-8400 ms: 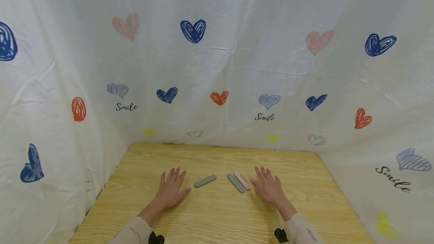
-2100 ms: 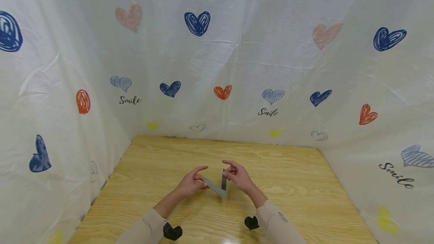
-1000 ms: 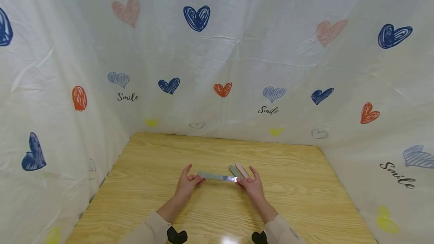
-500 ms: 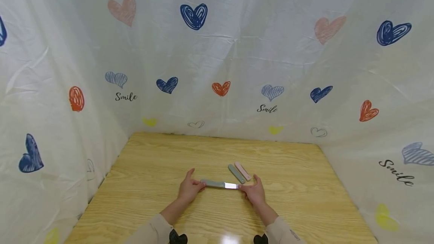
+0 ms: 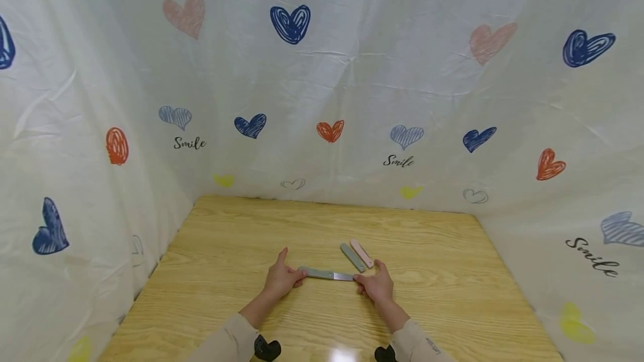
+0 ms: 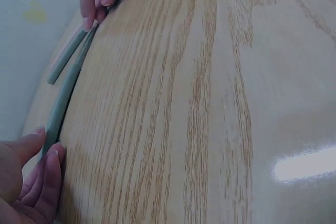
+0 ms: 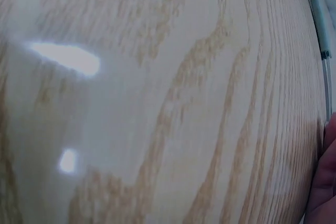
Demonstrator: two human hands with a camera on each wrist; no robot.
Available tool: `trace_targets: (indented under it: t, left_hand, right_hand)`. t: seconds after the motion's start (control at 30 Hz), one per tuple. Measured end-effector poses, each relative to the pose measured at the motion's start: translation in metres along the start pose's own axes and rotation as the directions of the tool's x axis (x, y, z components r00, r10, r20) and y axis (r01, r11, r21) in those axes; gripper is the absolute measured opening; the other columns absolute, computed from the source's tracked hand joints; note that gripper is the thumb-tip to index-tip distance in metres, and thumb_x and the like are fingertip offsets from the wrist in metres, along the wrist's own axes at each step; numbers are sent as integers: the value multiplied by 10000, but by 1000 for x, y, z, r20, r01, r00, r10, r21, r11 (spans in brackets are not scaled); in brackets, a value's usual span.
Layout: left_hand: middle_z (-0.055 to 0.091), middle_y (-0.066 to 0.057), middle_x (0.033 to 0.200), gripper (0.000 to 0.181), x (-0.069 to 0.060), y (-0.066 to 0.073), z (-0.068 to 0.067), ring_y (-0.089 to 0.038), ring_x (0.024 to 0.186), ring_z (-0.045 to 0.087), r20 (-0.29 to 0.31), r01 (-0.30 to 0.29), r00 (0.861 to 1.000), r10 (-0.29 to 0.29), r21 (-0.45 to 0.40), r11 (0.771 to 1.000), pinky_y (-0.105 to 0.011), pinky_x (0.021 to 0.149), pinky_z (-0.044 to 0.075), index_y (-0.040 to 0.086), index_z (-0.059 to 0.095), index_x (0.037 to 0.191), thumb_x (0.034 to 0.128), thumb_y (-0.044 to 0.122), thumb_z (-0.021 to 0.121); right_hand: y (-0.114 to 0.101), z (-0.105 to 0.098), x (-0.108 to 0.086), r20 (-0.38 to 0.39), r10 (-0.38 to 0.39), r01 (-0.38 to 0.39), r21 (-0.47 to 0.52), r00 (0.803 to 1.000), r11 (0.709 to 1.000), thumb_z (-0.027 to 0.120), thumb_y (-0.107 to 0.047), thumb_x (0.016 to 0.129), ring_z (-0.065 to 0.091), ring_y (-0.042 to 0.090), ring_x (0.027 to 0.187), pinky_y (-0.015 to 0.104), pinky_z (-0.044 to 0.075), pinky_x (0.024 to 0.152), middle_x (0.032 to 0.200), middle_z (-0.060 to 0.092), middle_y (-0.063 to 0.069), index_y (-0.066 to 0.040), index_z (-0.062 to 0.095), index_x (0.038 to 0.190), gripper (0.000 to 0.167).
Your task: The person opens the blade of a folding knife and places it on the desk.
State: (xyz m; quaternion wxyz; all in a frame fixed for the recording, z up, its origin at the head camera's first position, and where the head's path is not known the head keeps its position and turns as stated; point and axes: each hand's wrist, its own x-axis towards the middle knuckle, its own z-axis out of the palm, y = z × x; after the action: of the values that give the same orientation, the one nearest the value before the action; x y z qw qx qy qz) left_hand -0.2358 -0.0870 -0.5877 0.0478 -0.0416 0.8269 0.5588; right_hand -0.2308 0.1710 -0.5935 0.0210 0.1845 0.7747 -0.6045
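1. White sheeting (image 5: 327, 82) printed with hearts hangs behind and beside a pale wood bench (image 5: 226, 228).
2. At 9 o'clock of the work, the left hand (image 5: 280, 281) pinches the end of a green handle (image 5: 318, 274) between thumb and fingers, its index finger raised toward 12.
3. Between the hands lies what looks like an unfolded knife (image 5: 329, 275), running nearly straight from 9 to 3 o'clock; its blade (image 5: 344, 276) is fully out. Opening this one out seems done. Whether it touches the bench or sits just above cannot be told.
4. Toward 2 o'clock from it is a folded green knife (image 5: 353, 257), angled roughly from 10:30 to 4:30. It lies apart from both hands and appears untouched, with no blade showing.
5. Just beside that, on its right, lies a folded pink knife (image 5: 361, 253), similarly angled and also closed up. These two seem the part not yet worked on.
6. At 3 o'clock, the right hand (image 5: 378, 285) grips the blade's tip.
7. As for containers, none shows; the handles could house folded blades, but their insides are hidden.
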Motion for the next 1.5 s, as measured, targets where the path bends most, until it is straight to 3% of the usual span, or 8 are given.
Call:
trace_targets:
  t: [0.47, 0.73, 0.93, 1.17, 1.27, 1.37, 1.43, 1.5]
  left_hand:
    - [666, -19, 661, 905, 5, -2, 3, -98, 532, 620, 21, -45, 999, 44, 55, 997, -234, 526, 496, -26, 185, 1515, 832, 132, 757]
    - [669, -98, 689, 826, 9, 9, 9, -141, 506, 615, 121, -66, 990, 72, -49, 997, -298, 509, 558, -3, 203, 1518, 881, 145, 709]
    - [705, -90, 825, 746, 20, 24, 19, -137, 566, 627, 190, -116, 975, 117, -14, 993, -293, 547, 554, 13, 275, 1505, 903, 171, 687]
    - [652, -143, 1034, 813, 40, 42, 34, -159, 590, 622, 130, -100, 987, 97, 12, 995, -291, 548, 534, 50, 246, 1522, 877, 190, 722]
    - [529, -253, 1280, 904, 45, 47, 45, -322, 822, 671, 177, -145, 975, 135, 50, 988, -408, 721, 563, 55, 165, 1542, 861, 204, 741]
    - [358, -320, 1447, 966, 46, 48, 56, -441, 1068, 599, 228, -216, 955, 191, 90, 972, -520, 887, 511, 49, 93, 1551, 856, 211, 744]
    - [313, -319, 1487, 977, 46, 50, 60, -410, 1095, 586, 239, -237, 948, 208, 100, 966, -516, 899, 504, 48, 73, 1552, 856, 205, 740]
    - [309, -316, 1497, 965, 46, 52, 62, -344, 953, 632, 246, -245, 945, 216, 93, 965, -483, 836, 524, 49, 65, 1553, 864, 184, 727]
  right_hand:
    - [2, -3, 3, -37, 10, -8, 55, 999, 998, 750, -88, 818, 594, 83, 430, 225, 517, 447, 647, 706, 65, 22, 232, 1488, 854]
    - [2, -4, 8, -103, -28, 28, 6, 994, 1000, 728, -143, 847, 599, 86, 434, 241, 515, 443, 591, 670, 33, 33, 259, 1465, 796]
    - [-3, -7, 11, -153, -95, 80, -97, 984, 992, 783, -161, 785, 563, 86, 464, 212, 442, 441, 671, 675, 46, 41, 321, 1426, 816]
    - [-5, -7, 13, -202, -183, 137, -221, 962, 966, 812, -180, 750, 552, 110, 661, 261, 447, 627, 838, 665, 106, 49, 382, 1388, 803]
    - [-6, -8, 15, -231, -183, 123, -250, 956, 960, 816, -176, 738, 548, 165, 714, 271, 426, 654, 872, 620, 111, 39, 389, 1387, 806]
    - [-7, -8, 15, -244, -179, 116, -253, 953, 961, 820, -165, 732, 538, 204, 745, 268, 407, 650, 895, 589, 121, 40, 393, 1385, 807]
    - [-8, -6, 15, -236, -184, 125, -242, 954, 962, 821, -154, 732, 533, 203, 740, 264, 405, 638, 890, 583, 126, 49, 392, 1383, 805]
    - [-9, -4, 16, -228, -186, 133, -229, 956, 964, 819, -150, 737, 526, 200, 737, 260, 403, 637, 886, 577, 121, 50, 395, 1381, 797]
